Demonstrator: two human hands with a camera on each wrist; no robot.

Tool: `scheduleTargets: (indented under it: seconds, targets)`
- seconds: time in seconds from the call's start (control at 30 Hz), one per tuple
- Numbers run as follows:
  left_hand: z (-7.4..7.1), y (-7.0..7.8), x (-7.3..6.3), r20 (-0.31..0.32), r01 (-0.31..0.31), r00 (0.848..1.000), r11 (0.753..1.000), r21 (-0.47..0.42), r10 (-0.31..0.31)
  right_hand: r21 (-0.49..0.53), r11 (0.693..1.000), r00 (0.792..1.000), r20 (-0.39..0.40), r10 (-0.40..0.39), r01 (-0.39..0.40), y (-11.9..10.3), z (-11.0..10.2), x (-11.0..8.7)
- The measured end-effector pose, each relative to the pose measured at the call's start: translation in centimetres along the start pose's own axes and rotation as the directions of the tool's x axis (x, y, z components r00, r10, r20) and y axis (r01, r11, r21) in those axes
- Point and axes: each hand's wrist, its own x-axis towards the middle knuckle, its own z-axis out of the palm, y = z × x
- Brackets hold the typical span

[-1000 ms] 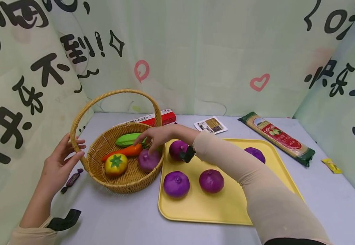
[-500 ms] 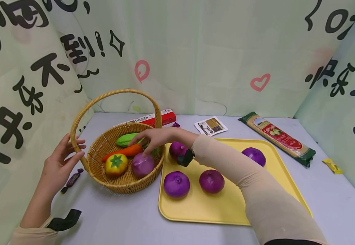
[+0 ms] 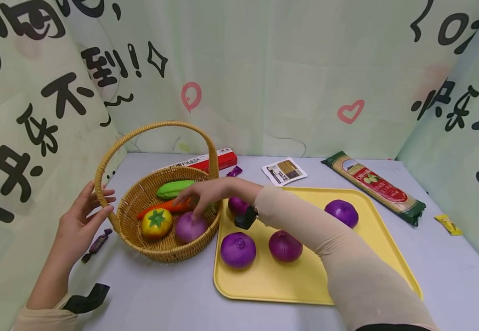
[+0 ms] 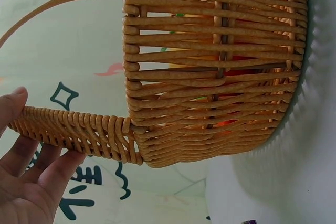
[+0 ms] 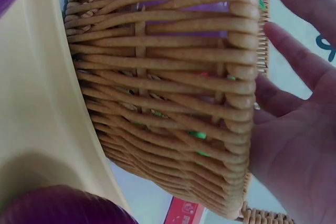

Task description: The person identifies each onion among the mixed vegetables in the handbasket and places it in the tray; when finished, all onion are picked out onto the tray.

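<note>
My left hand [image 3: 84,220] grips the arched handle [image 4: 73,132] of a wicker basket [image 3: 160,252], thumb on one side and fingers on the other. Over the basket's right rim reaches my right hand [image 3: 208,193]. A digit touches the top of a light purple onion [image 3: 190,228] inside, while other fingers stretch over an orange carrot [image 3: 169,206]. In the right wrist view, the right hand [image 5: 299,124] passes over the rim with fingers fairly straight. Beside the onion sit a yellow tomato-like piece [image 3: 156,224] with a green star-shaped top and a ridged green vegetable [image 3: 174,189].
Right of the basket lies a yellow tray [image 3: 289,285] bearing several purple round vegetables, among them a red onion [image 3: 285,246]. Behind are a pasta box [image 3: 226,158], a white packet [image 3: 284,171] and a spaghetti bag [image 3: 373,186]. A wrapped candy [image 3: 97,245] lies left; a yellow packet [image 3: 448,224] lies right.
The light purple onion has shifted left and slightly toward the near side in the basket, with my right hand moving along above it. My left hand stays on the handle.
</note>
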Motion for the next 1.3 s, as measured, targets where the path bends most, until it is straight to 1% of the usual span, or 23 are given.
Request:
scheduleTargets:
  seconds: [0.23,0.43,0.73,0.8,0.83,0.97,1.07,1.2,1.3]
  targets:
    - [0.0,-0.1,0.0,-0.002,-0.003,1.000,1.000,0.000,0.003,-0.037,0.996,0.996,0.043,0.080,-0.078,0.4,0.4,0.7]
    - [0.0,0.0,0.1,0.001,-0.006,1.000,1.000,-0.001,0.006,-0.015,0.996,0.993,0.070,0.092,-0.091,0.4,0.6,1.1]
    - [0.0,-0.1,0.0,0.001,-0.010,1.000,1.000,0.005,0.010,-0.003,0.999,0.995,0.080,0.054,-0.054,-0.2,0.7,1.2]
    - [0.0,-0.1,0.0,0.002,-0.009,1.000,1.000,0.007,0.009,-0.003,0.999,0.996,0.087,0.034,-0.034,-0.3,0.8,1.4]
    - [0.0,-0.1,0.0,0.002,-0.007,1.000,1.000,0.007,0.007,-0.011,1.000,0.995,0.091,0.026,-0.025,-0.4,0.9,1.5]
    - [0.0,0.1,0.0,0.003,-0.002,1.000,1.000,0.005,0.002,-0.060,0.997,0.989,0.138,-0.045,0.053,-0.7,1.4,1.9]
    - [0.0,0.2,0.0,0.005,0.002,1.000,1.000,0.006,-0.002,-0.109,0.990,0.985,0.161,-0.069,0.088,-1.0,1.8,2.3]
    - [0.0,0.1,0.0,0.007,0.004,1.000,1.000,0.011,-0.004,-0.165,0.984,0.988,0.148,-0.044,0.069,-1.3,2.2,2.5]
    - [0.0,-0.1,0.1,0.007,0.007,1.000,1.000,0.012,-0.007,-0.187,0.981,0.990,0.136,-0.026,0.052,-1.6,2.4,2.6]
